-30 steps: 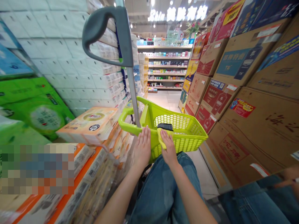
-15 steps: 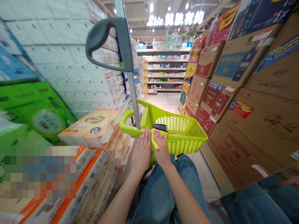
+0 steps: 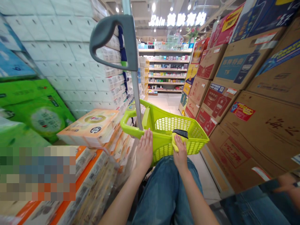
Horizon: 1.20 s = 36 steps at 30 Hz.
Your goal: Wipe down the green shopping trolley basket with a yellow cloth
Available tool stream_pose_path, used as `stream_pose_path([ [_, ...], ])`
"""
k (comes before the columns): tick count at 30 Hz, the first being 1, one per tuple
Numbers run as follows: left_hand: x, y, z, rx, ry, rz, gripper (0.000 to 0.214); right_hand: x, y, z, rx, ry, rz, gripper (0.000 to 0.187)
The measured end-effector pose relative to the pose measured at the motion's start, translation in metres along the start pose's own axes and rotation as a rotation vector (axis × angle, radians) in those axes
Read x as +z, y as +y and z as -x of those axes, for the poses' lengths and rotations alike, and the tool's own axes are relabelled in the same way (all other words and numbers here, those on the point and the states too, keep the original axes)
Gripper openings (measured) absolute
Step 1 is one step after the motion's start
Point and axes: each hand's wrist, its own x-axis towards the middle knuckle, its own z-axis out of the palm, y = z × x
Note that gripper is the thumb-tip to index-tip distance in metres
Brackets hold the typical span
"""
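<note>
A lime-green plastic shopping basket (image 3: pixel 194 134) on a trolley stands in front of my knees. Its grey pull handle (image 3: pixel 110 34) rises on a metal pole (image 3: pixel 138 103) at the near left corner. My left hand (image 3: pixel 144 150) lies flat on the basket's near rim beside the pole, fingers stretched out. My right hand (image 3: pixel 181 153) presses a yellow cloth with a dark edge (image 3: pixel 179 136) against the near rim, toward its right side, fingers laid over the cloth.
Stacked tissue packs (image 3: pixel 91 126) fill the left side of the aisle, white ones higher up. Cardboard cartons (image 3: pixel 236 103) are piled along the right. Store shelves (image 3: pixel 167 68) close the far end. Another person's jeans (image 3: pixel 257 200) show at the lower right.
My right hand has slid the yellow cloth rightward along the basket's near rim, away from my left hand. My left hand has stayed by the pole.
</note>
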Motion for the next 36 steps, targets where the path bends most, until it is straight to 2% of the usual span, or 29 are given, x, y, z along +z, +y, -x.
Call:
stream_pose_path([
  [3, -0.001, 0.000, 0.000, -0.006, 0.000, 0.004, 0.072, 0.022, -0.042, -0.006, 0.029, 0.005, -0.061, 0.068],
  [6, -0.003, -0.002, 0.000, -0.001, 0.012, 0.006, 0.071, 0.042, -0.085, -0.009, -0.115, -0.101, -0.171, 0.069],
  [8, -0.004, -0.003, 0.000, 0.013, 0.011, -0.001, 0.071, 0.047, -0.099, -0.009, -0.185, -0.136, -0.196, 0.071],
  [11, -0.004, -0.003, -0.001, 0.015, -0.003, -0.014, 0.069, 0.040, -0.090, -0.006, -0.230, -0.170, -0.142, 0.076],
  [14, -0.002, -0.002, -0.001, 0.002, -0.007, -0.003, 0.069, 0.025, -0.059, -0.003, -0.232, -0.177, -0.059, 0.081],
  [18, 0.000, -0.002, 0.000, 0.003, 0.005, 0.037, 0.073, 0.005, -0.014, 0.002, -0.167, -0.094, 0.026, 0.080],
  [20, 0.000, -0.002, 0.000, -0.001, 0.009, 0.049, 0.075, 0.002, -0.002, 0.003, -0.114, -0.031, 0.048, 0.079],
  [22, -0.001, -0.002, 0.000, -0.003, 0.008, 0.052, 0.075, 0.006, -0.005, 0.001, -0.047, 0.048, 0.042, 0.076],
  [24, -0.002, -0.002, 0.000, -0.002, 0.002, 0.048, 0.074, 0.017, -0.023, -0.002, -0.008, 0.097, -0.001, 0.071],
  [25, -0.003, -0.001, -0.001, -0.003, 0.000, 0.042, 0.073, 0.024, -0.036, -0.005, -0.021, 0.082, -0.035, 0.069],
  [28, -0.004, -0.002, -0.001, 0.000, -0.003, 0.016, 0.070, 0.042, -0.078, -0.012, -0.152, -0.068, -0.146, 0.066],
  [30, -0.005, -0.002, -0.001, 0.005, -0.005, -0.001, 0.069, 0.046, -0.094, -0.014, -0.207, -0.121, -0.200, 0.064],
  [33, -0.005, -0.002, -0.001, 0.002, -0.008, -0.009, 0.069, 0.041, -0.089, -0.014, -0.233, -0.136, -0.210, 0.064],
  [36, -0.004, -0.003, -0.001, 0.008, -0.015, 0.003, 0.070, 0.028, -0.059, -0.010, -0.231, -0.137, -0.159, 0.066],
])
